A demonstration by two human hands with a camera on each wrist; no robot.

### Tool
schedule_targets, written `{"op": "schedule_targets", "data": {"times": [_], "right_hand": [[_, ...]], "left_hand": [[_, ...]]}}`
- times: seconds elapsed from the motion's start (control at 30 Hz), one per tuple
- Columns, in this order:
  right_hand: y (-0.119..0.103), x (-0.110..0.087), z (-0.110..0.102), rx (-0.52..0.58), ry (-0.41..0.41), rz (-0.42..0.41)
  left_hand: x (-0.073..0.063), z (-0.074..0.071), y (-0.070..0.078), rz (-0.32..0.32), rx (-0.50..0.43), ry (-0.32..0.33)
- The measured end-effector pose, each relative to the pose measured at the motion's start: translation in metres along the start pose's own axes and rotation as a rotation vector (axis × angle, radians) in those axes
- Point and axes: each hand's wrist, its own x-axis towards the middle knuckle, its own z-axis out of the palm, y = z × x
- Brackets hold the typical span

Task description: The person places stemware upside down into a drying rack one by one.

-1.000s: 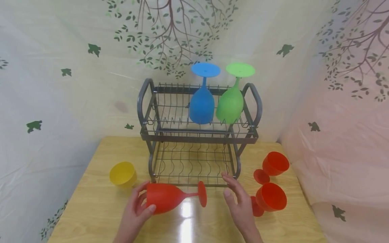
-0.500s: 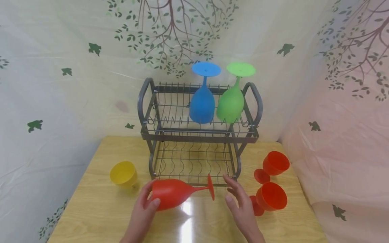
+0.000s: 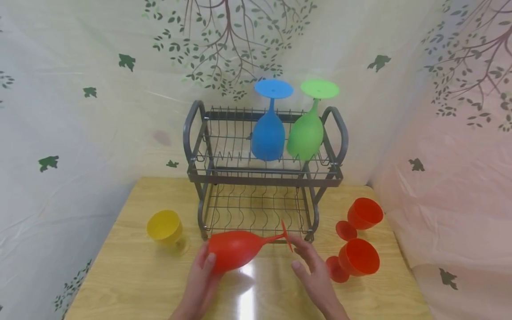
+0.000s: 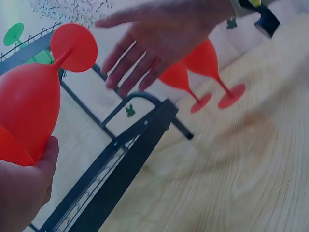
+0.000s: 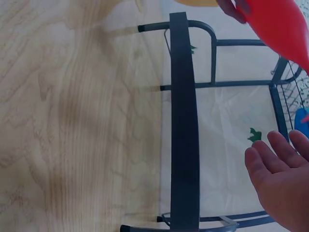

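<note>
My left hand [image 3: 200,273] grips a red plastic wine glass [image 3: 236,250] by its bowl. The glass lies sideways in the air over the table's front part, its stem pointing right and tilted slightly up. Just beyond the foot of the glass is my right hand [image 3: 314,272], fingers extended and holding nothing. In the left wrist view a narrow gap shows between the right hand [image 4: 159,43] and the foot. Behind both hands stands a dark two-tier dish rack [image 3: 264,181]. A blue wine glass [image 3: 269,138] and a green wine glass [image 3: 306,138] stand upside down on its upper tier.
Two more red wine glasses, the rear glass [image 3: 365,213] and the front glass [image 3: 359,257], are on the table's right side. A yellow wine glass [image 3: 164,227] stands at the left. Patterned curtain [image 3: 120,124] surrounds the wooden table [image 3: 132,275].
My left hand has carried the red wine glass right and slightly forward, lifting its foot end a little towards my right hand. My right hand has hardly moved.
</note>
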Motion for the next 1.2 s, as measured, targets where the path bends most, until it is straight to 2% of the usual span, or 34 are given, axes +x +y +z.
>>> {"op": "schedule_targets", "data": {"times": [0.07, 0.17, 0.3, 0.47, 0.63, 0.77, 0.87, 1.03, 1.2], "right_hand": [[-0.002, -0.001, 0.003, -0.01, 0.007, 0.056], [-0.004, -0.002, 0.007, -0.01, -0.011, 0.13], [-0.006, -0.003, 0.01, -0.027, -0.036, 0.161], [-0.012, -0.006, 0.015, -0.001, -0.03, 0.116], [-0.02, -0.003, 0.022, 0.055, -0.014, 0.073], [-0.023, -0.001, 0.029, 0.064, -0.027, -0.026], [-0.024, -0.002, 0.033, 0.08, -0.025, -0.054], [-0.03, -0.001, 0.038, 0.105, 0.021, 0.023], [-0.037, 0.002, 0.042, 0.107, 0.078, 0.166]], "left_hand": [[0.001, 0.003, -0.004, 0.013, -0.044, -0.039], [0.003, 0.009, -0.011, 0.015, -0.084, -0.055], [0.003, 0.015, -0.02, -0.001, -0.111, -0.068], [0.002, 0.021, -0.027, 0.005, -0.134, -0.101], [0.003, 0.028, -0.028, 0.009, -0.158, -0.112], [0.004, 0.032, -0.028, -0.01, -0.185, -0.101], [0.002, 0.034, -0.029, -0.037, -0.202, -0.085], [0.001, 0.036, -0.029, -0.068, -0.179, -0.054], [0.003, 0.035, -0.03, -0.046, -0.08, -0.032]]}}
